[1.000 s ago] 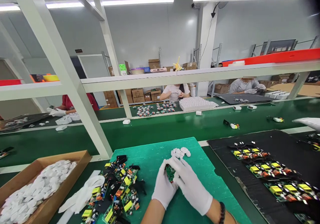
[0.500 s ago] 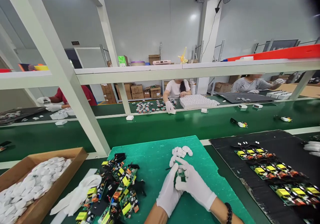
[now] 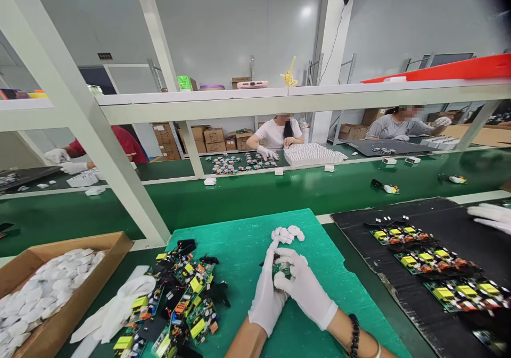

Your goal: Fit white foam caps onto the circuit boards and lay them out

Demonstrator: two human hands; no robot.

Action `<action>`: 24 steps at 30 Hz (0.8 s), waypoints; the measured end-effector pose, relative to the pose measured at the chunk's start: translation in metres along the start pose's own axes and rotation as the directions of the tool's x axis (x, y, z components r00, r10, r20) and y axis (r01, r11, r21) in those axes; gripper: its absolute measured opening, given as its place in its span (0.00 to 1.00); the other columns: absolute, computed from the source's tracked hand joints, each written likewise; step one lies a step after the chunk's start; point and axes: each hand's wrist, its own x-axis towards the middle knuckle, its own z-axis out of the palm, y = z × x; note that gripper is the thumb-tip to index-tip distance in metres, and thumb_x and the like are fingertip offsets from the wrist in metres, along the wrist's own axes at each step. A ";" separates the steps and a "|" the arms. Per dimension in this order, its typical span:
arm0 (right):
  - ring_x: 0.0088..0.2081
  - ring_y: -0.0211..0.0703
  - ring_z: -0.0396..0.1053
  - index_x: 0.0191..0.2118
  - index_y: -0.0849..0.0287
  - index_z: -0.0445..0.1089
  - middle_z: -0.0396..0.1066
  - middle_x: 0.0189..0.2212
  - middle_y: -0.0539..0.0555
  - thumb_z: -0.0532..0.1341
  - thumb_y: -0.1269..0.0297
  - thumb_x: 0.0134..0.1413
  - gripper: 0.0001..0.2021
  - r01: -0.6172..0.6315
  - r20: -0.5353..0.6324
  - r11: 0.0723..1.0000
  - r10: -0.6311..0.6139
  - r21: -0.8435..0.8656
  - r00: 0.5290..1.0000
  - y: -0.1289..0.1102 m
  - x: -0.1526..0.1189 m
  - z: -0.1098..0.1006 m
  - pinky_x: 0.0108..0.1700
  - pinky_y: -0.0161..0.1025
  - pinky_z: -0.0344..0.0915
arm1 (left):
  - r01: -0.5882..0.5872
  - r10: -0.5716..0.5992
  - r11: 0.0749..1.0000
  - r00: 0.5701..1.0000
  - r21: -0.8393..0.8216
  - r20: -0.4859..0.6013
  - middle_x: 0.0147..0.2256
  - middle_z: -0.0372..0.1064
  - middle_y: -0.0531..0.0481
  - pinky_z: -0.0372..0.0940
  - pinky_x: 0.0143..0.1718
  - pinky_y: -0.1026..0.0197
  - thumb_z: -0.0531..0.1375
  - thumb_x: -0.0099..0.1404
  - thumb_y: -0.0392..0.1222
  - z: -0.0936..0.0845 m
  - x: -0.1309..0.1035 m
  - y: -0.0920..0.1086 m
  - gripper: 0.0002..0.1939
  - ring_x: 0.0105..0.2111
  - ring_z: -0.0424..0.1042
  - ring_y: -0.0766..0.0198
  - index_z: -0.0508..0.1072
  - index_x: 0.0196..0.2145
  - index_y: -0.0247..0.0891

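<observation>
Both my hands wear white gloves and meet over the green mat [image 3: 239, 241]. Between them is a small green circuit board [image 3: 282, 267], partly hidden by the fingers. My left hand [image 3: 266, 291] grips it from the left, fingers pointing away from me. My right hand [image 3: 305, 286] pinches its right side with thumb and fingertips. Just beyond the fingertips lies a small cluster of white plastic pieces [image 3: 288, 234]. To the left of my hands, a heap of circuit boards [image 3: 187, 294] with yellow, orange and black parts covers the mat's edge.
A cardboard box [image 3: 115, 246] of white pieces stands at left, beside a loose white glove [image 3: 115, 305]. Rows of boards [image 3: 435, 262] lie on a black sheet at right, near another person's gloved hand [image 3: 491, 217]. A green conveyor [image 3: 239, 201] and white frame post [image 3: 120, 172] stand beyond.
The view has shifted slightly. My left fingers have straightened forward while both hands keep the board. Across the conveyor, a co-worker's hand has drawn back from a white piece, leaving it at the belt's edge.
</observation>
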 end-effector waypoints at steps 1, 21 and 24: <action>0.45 0.42 0.65 0.48 0.58 0.59 0.69 0.39 0.53 0.54 0.77 0.40 0.24 0.009 0.000 1.000 -0.009 -0.003 1.000 0.001 0.000 0.001 0.49 0.41 0.60 | 0.011 -0.011 1.000 1.000 0.000 -0.022 0.40 0.70 0.47 0.66 0.37 0.59 0.56 0.56 0.49 0.001 0.000 0.000 0.29 0.37 0.71 0.59 0.56 0.55 0.45; 0.28 0.35 0.67 0.48 0.54 0.58 0.69 0.35 0.51 0.53 0.74 0.42 0.23 -0.090 0.103 0.986 0.076 0.142 0.992 0.008 0.004 -0.004 0.34 0.35 0.66 | 0.063 -0.058 0.997 0.994 0.050 -0.092 0.37 0.70 0.49 0.66 0.30 0.61 0.53 0.54 0.58 -0.016 0.012 -0.003 0.29 0.31 0.71 0.61 0.60 0.52 0.44; 0.30 0.37 0.69 0.50 0.55 0.58 0.70 0.32 0.49 0.55 0.72 0.42 0.24 -0.175 0.285 0.954 0.102 0.245 0.953 0.002 0.006 -0.018 0.37 0.38 0.67 | 0.066 -0.055 0.991 0.994 0.114 -0.098 0.38 0.70 0.49 0.66 0.28 0.60 0.53 0.56 0.54 -0.017 0.011 -0.002 0.26 0.30 0.71 0.62 0.59 0.52 0.48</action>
